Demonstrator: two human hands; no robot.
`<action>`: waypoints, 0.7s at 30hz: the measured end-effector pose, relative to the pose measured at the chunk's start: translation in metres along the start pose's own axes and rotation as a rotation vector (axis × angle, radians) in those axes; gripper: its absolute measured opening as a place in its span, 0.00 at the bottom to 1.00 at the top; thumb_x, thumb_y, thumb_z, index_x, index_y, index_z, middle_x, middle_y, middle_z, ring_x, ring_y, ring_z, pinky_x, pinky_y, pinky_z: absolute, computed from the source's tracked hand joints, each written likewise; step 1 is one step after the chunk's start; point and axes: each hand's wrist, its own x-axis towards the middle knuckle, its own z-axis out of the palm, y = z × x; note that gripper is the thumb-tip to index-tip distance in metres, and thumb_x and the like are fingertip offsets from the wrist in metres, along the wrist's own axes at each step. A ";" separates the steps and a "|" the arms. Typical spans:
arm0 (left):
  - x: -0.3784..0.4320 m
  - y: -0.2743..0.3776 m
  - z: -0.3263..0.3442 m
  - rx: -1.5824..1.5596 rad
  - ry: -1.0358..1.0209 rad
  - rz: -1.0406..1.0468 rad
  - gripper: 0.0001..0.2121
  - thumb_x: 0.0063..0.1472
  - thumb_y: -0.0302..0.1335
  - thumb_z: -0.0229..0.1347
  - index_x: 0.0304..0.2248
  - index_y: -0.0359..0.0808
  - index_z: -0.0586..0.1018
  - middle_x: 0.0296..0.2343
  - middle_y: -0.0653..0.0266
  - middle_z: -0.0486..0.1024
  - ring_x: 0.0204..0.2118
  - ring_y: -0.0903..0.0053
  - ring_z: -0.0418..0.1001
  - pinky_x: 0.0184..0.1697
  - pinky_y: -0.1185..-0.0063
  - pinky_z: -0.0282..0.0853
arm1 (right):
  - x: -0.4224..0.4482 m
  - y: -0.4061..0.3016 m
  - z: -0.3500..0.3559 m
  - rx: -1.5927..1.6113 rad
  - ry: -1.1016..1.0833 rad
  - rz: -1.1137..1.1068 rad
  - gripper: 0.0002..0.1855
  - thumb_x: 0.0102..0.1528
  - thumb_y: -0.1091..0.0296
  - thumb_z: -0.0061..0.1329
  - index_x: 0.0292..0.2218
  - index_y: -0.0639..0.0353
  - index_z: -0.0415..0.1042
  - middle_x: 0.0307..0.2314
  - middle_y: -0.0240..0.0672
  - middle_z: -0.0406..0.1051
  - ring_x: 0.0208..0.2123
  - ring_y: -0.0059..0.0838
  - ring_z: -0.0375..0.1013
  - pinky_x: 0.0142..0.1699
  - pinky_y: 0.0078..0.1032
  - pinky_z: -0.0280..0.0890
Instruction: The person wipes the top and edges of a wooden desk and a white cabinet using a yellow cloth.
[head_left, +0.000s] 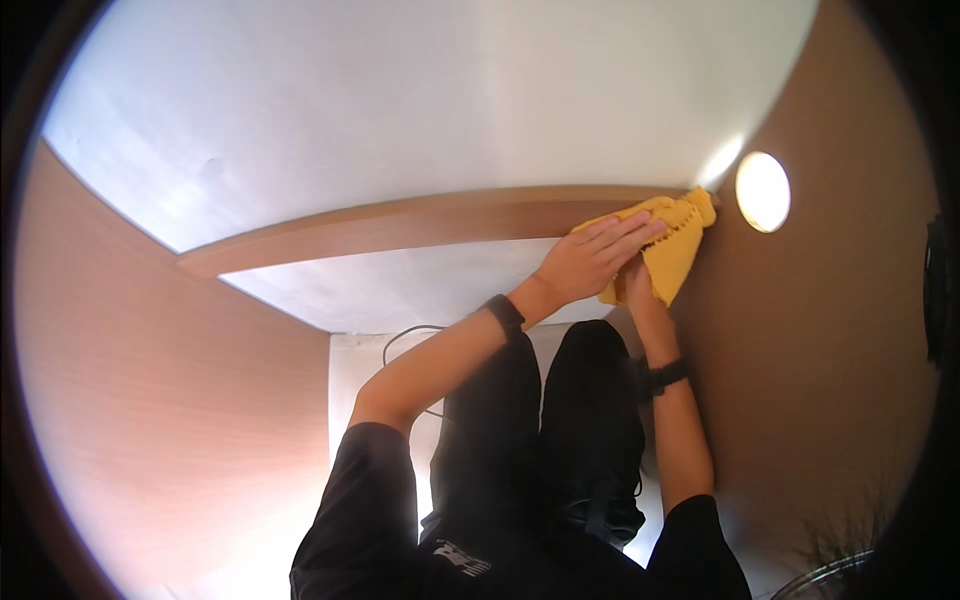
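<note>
A yellow cloth (679, 251) with a scalloped edge is bunched over the right end of a wood-coloured rail (435, 217), close to the right side panel. My left hand (585, 259) lies over the cloth, its fingers stretched along it and pressing it to the rail. From below, my right hand (639, 281) reaches into the cloth's folds and holds it; most of its fingers are hidden by the cloth and the left hand. Both wrists wear dark bands.
Wood-grain panels stand at left (150, 360) and right (810, 337), with a white panel (375, 97) behind the rail. A bright round light (763, 192) shows on the right panel. A thin cable (386, 349) curves beside my legs. At bottom right is a curved shiny rim (825, 574).
</note>
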 end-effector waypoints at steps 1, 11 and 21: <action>-0.007 -0.003 -0.005 0.055 -0.048 -0.016 0.22 0.58 0.25 0.49 0.53 0.35 0.68 0.57 0.73 0.61 0.61 0.79 0.57 0.59 0.78 0.55 | -0.005 0.005 0.018 0.058 -0.035 0.032 0.24 0.64 0.61 0.40 0.58 0.61 0.54 0.53 0.36 0.59 0.54 0.27 0.60 0.58 0.26 0.56; -0.014 0.026 -0.065 0.499 -0.241 -0.049 0.20 0.58 0.28 0.48 0.51 0.36 0.71 0.56 0.68 0.65 0.60 0.75 0.60 0.61 0.74 0.53 | -0.016 -0.064 0.061 -0.643 -0.195 -0.639 0.28 0.55 0.70 0.49 0.55 0.63 0.56 0.52 0.49 0.58 0.56 0.55 0.58 0.56 0.52 0.55; 0.031 0.075 -0.190 0.841 -0.203 -0.472 0.20 0.57 0.28 0.53 0.50 0.33 0.71 0.48 0.52 0.70 0.52 0.59 0.67 0.57 0.69 0.60 | -0.044 -0.206 0.128 -0.830 -0.590 -1.057 0.23 0.54 0.74 0.45 0.52 0.60 0.66 0.53 0.42 0.61 0.58 0.41 0.59 0.60 0.39 0.56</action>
